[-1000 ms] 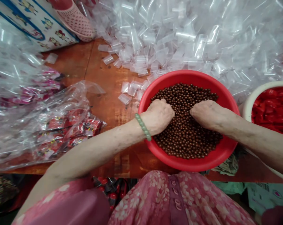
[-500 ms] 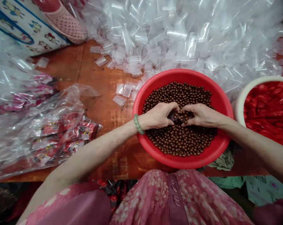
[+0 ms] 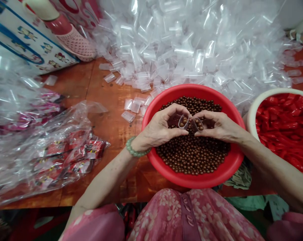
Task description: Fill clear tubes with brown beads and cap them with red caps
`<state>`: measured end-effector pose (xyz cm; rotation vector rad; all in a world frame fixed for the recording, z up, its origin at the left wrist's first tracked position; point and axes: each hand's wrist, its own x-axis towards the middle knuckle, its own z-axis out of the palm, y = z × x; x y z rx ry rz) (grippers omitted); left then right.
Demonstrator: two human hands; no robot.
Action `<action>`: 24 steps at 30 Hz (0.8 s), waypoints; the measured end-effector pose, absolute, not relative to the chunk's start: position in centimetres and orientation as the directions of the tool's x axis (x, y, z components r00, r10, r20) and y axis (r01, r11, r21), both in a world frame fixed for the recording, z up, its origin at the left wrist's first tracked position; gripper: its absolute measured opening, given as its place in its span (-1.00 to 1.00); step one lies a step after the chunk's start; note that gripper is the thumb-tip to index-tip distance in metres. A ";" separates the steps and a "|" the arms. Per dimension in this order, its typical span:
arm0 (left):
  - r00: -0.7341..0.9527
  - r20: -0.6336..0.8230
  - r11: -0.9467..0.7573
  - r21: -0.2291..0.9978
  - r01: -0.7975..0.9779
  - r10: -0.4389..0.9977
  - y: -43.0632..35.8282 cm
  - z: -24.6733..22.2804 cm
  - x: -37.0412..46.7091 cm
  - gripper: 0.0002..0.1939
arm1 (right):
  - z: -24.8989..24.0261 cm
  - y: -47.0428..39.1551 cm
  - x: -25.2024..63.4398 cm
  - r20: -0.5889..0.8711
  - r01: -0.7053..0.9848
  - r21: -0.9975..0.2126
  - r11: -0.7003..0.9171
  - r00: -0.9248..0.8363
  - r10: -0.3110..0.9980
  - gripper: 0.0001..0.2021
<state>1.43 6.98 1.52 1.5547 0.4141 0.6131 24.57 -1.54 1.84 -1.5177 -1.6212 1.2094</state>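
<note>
Over a red basin [image 3: 191,183] of small round brown balls [image 3: 191,160], my two hands meet near the middle. My left hand [image 3: 166,124], with a green bead bracelet [image 3: 135,147] at its wrist, pinches a small clear plastic container [image 3: 180,125] between thumb and fingers. A similar clear container [image 3: 194,126] is pinched in my right hand [image 3: 216,125]. Both open mouths face each other, and several brown balls show inside each. The containers are close together above the balls; their far ends are hidden by my fingers.
A large heap of clear plastic containers [image 3: 171,50] lies behind the basin, with a few loose ones [image 3: 135,106] at its left. A white tub [image 3: 253,110] of red plastic pieces [image 3: 284,127] stands at right. Plastic bags with red packets [image 3: 76,144] lie at left, near a pink bottle [image 3: 73,40].
Both hands have lifted out of the balls, and the two containers now show clearly with balls inside. The view has shifted slightly, so the table sits lower in it.
</note>
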 end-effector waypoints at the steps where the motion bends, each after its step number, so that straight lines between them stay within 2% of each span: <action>1: 0.787 0.135 -0.091 0.991 -0.100 0.602 7.0 1.6 1.4 -0.56 | 1.8 -1.5 24.5 -0.155 0.414 -0.907 -0.077 -0.157 0.975 -0.57; 6: 0.782 0.068 -0.008 0.997 -0.079 0.620 7.0 1.3 1.1 -0.53 | 1.3 -1.3 24.5 -0.175 0.426 -0.899 -0.101 -0.138 0.975 -0.55; 13: 0.771 0.025 0.061 0.995 -0.082 0.636 6.9 0.8 1.0 -0.53 | -0.1 -0.7 24.9 -0.229 0.525 -0.841 -0.127 -0.134 0.964 -0.55; 17: 0.762 -0.043 0.191 0.976 -0.107 0.647 6.6 0.8 1.1 -0.51 | -0.2 -0.3 25.1 -0.289 0.562 -0.813 -0.151 -0.164 0.943 -0.56; 20: 0.749 -0.095 0.281 0.952 -0.125 0.656 6.6 0.6 1.2 -0.49 | -0.3 0.0 25.3 -0.262 0.557 -0.819 -0.136 -0.152 0.953 -0.54; 24: 0.726 -0.117 0.330 0.931 -0.158 0.677 7.0 0.1 1.2 -0.47 | -0.8 0.8 25.8 -0.285 0.636 -0.761 -0.129 -0.149 0.947 -0.63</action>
